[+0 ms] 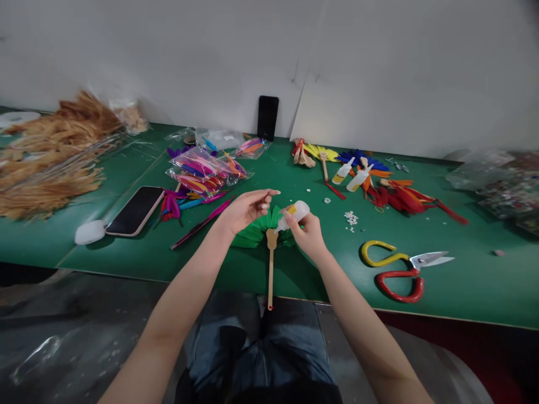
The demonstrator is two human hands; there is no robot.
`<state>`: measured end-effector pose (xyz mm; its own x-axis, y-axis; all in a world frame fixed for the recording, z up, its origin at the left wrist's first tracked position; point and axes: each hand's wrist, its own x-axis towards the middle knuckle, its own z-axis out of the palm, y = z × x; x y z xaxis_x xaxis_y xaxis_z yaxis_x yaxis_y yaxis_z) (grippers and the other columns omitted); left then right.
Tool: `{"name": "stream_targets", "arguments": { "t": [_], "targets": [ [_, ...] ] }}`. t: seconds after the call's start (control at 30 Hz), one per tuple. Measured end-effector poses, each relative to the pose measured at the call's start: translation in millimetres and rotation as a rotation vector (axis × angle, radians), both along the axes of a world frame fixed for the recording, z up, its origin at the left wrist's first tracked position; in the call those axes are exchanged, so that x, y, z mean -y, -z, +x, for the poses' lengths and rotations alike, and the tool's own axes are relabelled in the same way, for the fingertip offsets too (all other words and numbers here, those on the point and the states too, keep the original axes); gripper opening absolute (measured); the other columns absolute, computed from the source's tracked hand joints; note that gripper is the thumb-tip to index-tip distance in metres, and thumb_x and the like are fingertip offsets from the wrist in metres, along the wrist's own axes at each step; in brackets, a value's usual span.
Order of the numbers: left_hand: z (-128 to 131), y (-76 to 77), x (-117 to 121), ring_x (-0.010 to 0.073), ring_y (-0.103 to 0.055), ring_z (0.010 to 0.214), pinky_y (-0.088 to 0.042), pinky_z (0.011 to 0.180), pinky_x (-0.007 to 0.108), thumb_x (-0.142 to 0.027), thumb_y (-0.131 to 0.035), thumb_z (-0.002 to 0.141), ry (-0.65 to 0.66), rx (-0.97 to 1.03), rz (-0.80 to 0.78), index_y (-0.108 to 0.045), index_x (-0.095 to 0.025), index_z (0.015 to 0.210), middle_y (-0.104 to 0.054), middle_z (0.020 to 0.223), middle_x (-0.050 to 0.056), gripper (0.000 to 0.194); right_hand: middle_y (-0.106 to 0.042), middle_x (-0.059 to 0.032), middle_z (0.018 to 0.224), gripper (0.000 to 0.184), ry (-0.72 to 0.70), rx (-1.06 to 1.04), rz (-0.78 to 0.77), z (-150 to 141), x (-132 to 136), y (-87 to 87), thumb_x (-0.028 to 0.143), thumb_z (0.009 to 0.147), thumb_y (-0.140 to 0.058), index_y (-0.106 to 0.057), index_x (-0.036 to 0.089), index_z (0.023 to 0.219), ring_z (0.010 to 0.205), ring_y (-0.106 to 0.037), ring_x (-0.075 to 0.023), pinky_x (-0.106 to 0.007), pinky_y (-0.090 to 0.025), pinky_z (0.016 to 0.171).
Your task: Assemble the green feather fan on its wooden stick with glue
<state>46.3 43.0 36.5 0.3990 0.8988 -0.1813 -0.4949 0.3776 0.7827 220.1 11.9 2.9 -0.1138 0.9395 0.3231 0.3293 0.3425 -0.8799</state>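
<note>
A green feather fan (248, 235) lies at the table's front edge, its wooden handle (270, 272) pointing toward me and jutting over the edge. My right hand (309, 235) grips a small white glue bottle (300, 210) with a yellow label. The bottle is tilted, nozzle down, beside the wooden head of the handle; whether the tip touches it I cannot tell. Over the feathers on the left hovers my left hand (247, 210), index finger stretched out and the others loosely bent, with nothing visible in it. Both hands hide part of the fan.
Scissors (412, 261) with yellow and red handles lie to the right, near small white beads (351, 218). Behind are two more glue bottles (360, 178) and finished-looking feather fans (322, 152). Bagged feathers (202, 168), a phone (135, 211) and straw-coloured fibre bundles (54, 157) occupy the left.
</note>
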Motion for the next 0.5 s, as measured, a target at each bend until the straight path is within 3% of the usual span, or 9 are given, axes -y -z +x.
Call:
{"name": "stream_targets", "arguments": {
  "t": [0.17,0.3,0.4,0.5],
  "targets": [
    [6.6,5.5,1.4,0.0050,-0.060,0.061,-0.052,0.061,0.013,-0.006,-0.051,0.084,0.016,0.010,-0.110,-0.071,-0.011,0.090,-0.063,0.071,0.002,0.021,-0.043,0.0037,0.047,0.040,-0.015,-0.037,-0.033,1.5,0.7,1.7,0.053,0.079,-0.054,-0.057,0.016,0.066,0.042,-0.036,-0.0082,-0.021,-0.027,0.039],
    [10.3,5.9,1.7,0.0043,-0.060,0.059,-0.052,0.060,0.013,-0.012,-0.052,0.085,-0.005,-0.036,-0.138,-0.070,-0.009,0.087,-0.065,0.073,0.003,0.018,-0.041,0.0043,0.046,0.040,-0.020,-0.027,-0.021,3.1,-0.1,3.2,0.052,0.079,-0.054,-0.054,0.016,0.063,0.041,-0.034,-0.0076,-0.021,-0.026,0.039],
    [7.5,4.9,0.4,0.0035,-0.056,0.051,-0.049,0.054,0.014,-0.017,-0.056,0.084,-0.070,-0.170,-0.031,-0.069,-0.009,0.083,-0.063,0.067,0.002,0.015,-0.043,0.0031,0.047,0.040,-0.030,-0.008,-0.009,3.8,-0.7,4.0,0.052,0.079,-0.054,-0.055,0.016,0.061,0.043,-0.036,-0.0085,-0.022,-0.028,0.040],
    [-3.1,5.4,-6.6,0.0066,-0.056,0.048,-0.048,0.051,0.018,-0.022,-0.058,0.082,-0.193,-0.499,0.198,-0.066,-0.012,0.091,-0.064,0.065,0.002,0.015,-0.044,0.0021,0.048,0.041,-0.023,0.007,-0.010,3.8,-0.8,3.8,0.052,0.078,-0.055,-0.054,0.017,0.059,0.044,-0.038,-0.0094,-0.023,-0.030,0.041]
  ]
}}
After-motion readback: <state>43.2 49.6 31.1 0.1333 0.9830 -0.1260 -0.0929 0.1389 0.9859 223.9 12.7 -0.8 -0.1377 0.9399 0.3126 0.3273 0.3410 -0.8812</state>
